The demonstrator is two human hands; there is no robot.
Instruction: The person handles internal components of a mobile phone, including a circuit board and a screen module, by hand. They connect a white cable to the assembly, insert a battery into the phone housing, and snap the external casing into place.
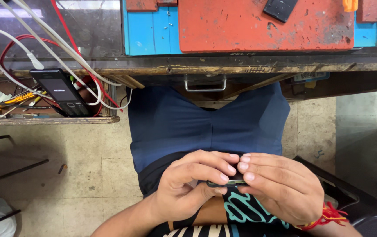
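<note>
— What have you got there, and where is it?

— A small dark gadget (227,181), flat and slim, pinched between both my hands just above my lap, in front of my stomach. My left hand (187,186) has it from the left end, thumb underneath and fingers curled over the top. My right hand (280,186) comes in from the right, fingertips (244,166) pressed down on its upper edge. Both sets of fingers are closed tight on it, and the two hands touch each other above it.

— Which way does it lie?

— Its long side runs left to right, from one hand across to the other. Only a thin strip of the edge shows between my thumb and fingers. Neither hand is nearer than the other; it sits in both.

— Can you tell what it is?

— Not for certain. My fingers cover nearly all of it, so its face and far end are hidden. I can't tell whether it's one piece or two held together.

— What else is around?

— A workbench (241,66) ahead of my knees, with a worn red mat (241,26) on a blue board (147,30). To the left, an open drawer (48,119) holds a black keypad phone (61,92) among white cables (61,57) and red wires (72,41). A metal handle (205,84) hangs under the bench edge. My right wrist has a red thread band (329,216), and my forearms are cut off at the bottom of the view.
</note>
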